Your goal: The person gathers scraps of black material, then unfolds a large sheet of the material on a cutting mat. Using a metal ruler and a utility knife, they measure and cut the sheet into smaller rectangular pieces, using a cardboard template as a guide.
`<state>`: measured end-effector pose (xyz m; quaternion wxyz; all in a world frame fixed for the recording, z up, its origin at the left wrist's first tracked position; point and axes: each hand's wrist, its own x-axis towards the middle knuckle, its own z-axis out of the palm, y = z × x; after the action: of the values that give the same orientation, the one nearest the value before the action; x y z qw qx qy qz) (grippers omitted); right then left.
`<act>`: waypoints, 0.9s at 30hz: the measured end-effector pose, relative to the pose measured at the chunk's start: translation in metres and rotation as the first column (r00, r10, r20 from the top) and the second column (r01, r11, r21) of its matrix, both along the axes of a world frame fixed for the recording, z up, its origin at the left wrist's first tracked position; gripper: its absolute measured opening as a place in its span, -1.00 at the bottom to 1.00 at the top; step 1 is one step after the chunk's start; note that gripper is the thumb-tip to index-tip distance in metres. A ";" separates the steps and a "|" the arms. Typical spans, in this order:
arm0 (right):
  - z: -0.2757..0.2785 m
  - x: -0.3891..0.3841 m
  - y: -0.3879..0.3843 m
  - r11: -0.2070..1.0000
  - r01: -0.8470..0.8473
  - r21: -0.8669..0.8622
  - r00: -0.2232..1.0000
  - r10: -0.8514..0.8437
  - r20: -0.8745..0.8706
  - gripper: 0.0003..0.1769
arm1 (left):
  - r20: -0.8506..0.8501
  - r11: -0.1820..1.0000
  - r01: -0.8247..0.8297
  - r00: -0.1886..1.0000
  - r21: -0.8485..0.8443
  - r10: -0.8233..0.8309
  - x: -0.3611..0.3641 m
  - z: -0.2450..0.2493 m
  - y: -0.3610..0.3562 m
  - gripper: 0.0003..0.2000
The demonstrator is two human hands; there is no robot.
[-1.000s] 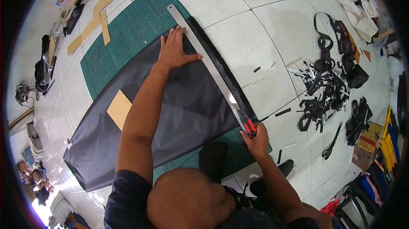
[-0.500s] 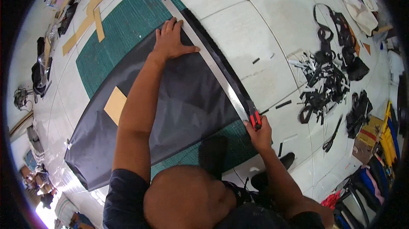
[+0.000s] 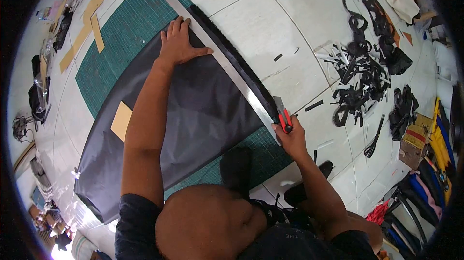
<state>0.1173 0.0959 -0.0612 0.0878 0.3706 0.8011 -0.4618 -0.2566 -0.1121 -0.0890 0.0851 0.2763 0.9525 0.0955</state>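
A long steel ruler (image 3: 231, 74) lies slantwise along the right edge of a sheet of black fabric (image 3: 193, 110), whose edge strip beyond the ruler looks fuzzy. My left hand (image 3: 180, 47) is spread, its fingertips and thumb resting on the ruler's upper part. Near the ruler's lower end, my right hand (image 3: 293, 139) is closed around a red-and-black utility knife (image 3: 285, 120). Its wide blade points up and away from me, beside the fabric edge. The right thumb appears to touch the ruler. Under the fabric is a green cutting mat (image 3: 116, 52).
A tan card piece (image 3: 121, 122) lies on the fabric; long tan templates (image 3: 86, 30) lie at upper left. On the tiled floor to the right are a heap of black and white scraps (image 3: 360, 78), scissors (image 3: 374, 136) and a cardboard box (image 3: 414, 139). A foot (image 3: 236, 165) rests on the mat.
My right hand has turned the knife, so its blade now shows beside the fabric edge. My left hand keeps its place on the ruler. The whole view has shifted slightly.
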 end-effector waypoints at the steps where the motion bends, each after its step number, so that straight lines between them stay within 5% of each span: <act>1: -0.005 0.002 0.001 1.000 0.014 -0.018 1.000 -0.014 0.009 -0.58 | 0.011 1.000 -0.007 1.000 0.003 0.007 0.002 0.002 0.000 0.26; 21: 0.009 -0.013 0.006 0.994 -0.095 0.055 0.990 0.088 0.106 -0.44 | 0.110 0.973 -0.032 0.992 -0.230 0.059 0.003 0.030 0.017 0.33; 24: 0.010 -0.015 0.006 0.992 -0.114 0.047 0.983 0.106 0.151 -0.40 | -0.072 0.961 -0.042 0.997 -0.273 0.023 0.010 0.032 0.026 0.11; 27: 0.005 -0.011 0.008 0.989 -0.135 0.060 0.986 0.128 0.107 -0.39 | -0.007 0.953 0.039 0.999 -0.300 -0.043 0.026 0.046 0.037 -0.16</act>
<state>0.1058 0.1044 -0.0566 0.1468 0.3430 0.8333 -0.4080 -0.2302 -0.0750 -0.0429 0.1215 0.2804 0.9506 -0.0540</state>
